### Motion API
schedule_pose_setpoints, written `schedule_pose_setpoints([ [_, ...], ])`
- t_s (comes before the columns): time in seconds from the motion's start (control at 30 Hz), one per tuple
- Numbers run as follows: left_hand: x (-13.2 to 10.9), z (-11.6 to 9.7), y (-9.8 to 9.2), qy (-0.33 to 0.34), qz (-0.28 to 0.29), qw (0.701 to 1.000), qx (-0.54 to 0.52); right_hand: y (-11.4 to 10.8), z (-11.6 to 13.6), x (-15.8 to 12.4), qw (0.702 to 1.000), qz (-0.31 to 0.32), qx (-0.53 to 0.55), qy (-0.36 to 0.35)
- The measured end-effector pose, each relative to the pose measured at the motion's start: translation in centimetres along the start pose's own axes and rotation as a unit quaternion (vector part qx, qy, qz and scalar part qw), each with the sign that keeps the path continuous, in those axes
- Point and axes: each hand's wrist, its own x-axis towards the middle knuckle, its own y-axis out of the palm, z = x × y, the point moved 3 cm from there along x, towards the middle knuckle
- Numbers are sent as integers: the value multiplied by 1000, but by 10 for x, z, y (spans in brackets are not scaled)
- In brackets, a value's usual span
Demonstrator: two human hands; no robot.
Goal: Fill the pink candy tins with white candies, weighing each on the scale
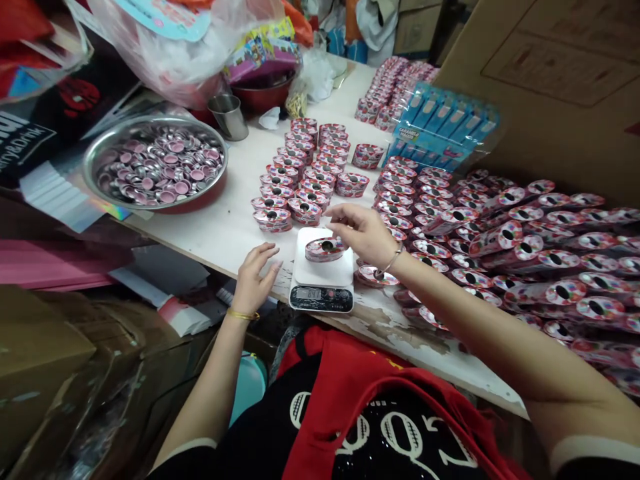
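A small oval printed box (324,250) with a dark round hole in its top stands upright on a white digital scale (322,299) with a lit display. Just above the box, my right hand (363,230) has its thumb and fingers drawn together; whatever they may pinch is too small to make out. My left hand (255,277) hovers beside the scale's left side, fingers loosely apart and holding nothing. Beyond the scale, several matching oval boxes (305,207) stand in rows. One more box (376,275) sits under my right wrist.
At left is a metal bowl (90,175) full of small round pink-and-silver caps (167,163). A metal cup (228,117) stands behind it. Many printed boxes (530,250) crowd the right, near a blue packaged set (443,127) and a large carton (560,73).
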Motion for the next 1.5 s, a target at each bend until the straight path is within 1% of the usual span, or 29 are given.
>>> schedule_pose_setpoints([
  [0.1, 0, 1, 0, -8, -7, 1000, -4, -13, -4, -9, 992, -48, 105, 55],
  [0.23, -1, 4, 2, -14, -11, 1000, -1, -21, -11, -21, 980, -84, 151, 94],
  [0.37, 0, 4, 2, -16, -14, 1000, -4, -14, -14, -22, 976, -88, 169, 101],
  [0.53, 2, -1, 2, -16, -13, 1000, -5, 5, -14, -13, 974, -75, 188, 98],
  [0.73, 1, 1, 5, -29, 2, 1000, -1, 24, -23, -7, 961, -42, 226, 156],
  [0.87, 3, -3, 4, -28, 9, 1000, -5, 22, -23, -6, 954, -60, 248, 157],
  [0.93, 8, -12, 4, -6, 20, 1000, -2, 16, -17, -7, 953, -78, 254, 145],
  [0.97, 12, -20, 6, 16, 35, 999, 6, 11, -14, -9, 952, -87, 257, 141],
  [1.07, 29, -45, 17, 105, 115, 985, 67, -4, -6, -20, 941, -114, 279, 152],
  [1.13, 45, -60, 28, 161, 173, 965, 115, -16, -5, -33, 930, -130, 298, 170],
  [1.2, 68, -72, 38, 199, 209, 945, 152, -31, -7, -48, 918, -154, 313, 186],
  [1.27, 97, -81, 48, 221, 218, 933, 182, -47, -10, -67, 907, -190, 318, 201],
  [1.33, 131, -86, 60, 229, 214, 927, 205, -63, -12, -86, 894, -232, 317, 214],
  [1.43, 176, -86, 86, 230, 231, 914, 242, -82, -17, -111, 875, -282, 317, 234],
  [1.5, 197, -83, 103, 231, 246, 900, 277, -91, -21, -125, 864, -302, 315, 251],
])
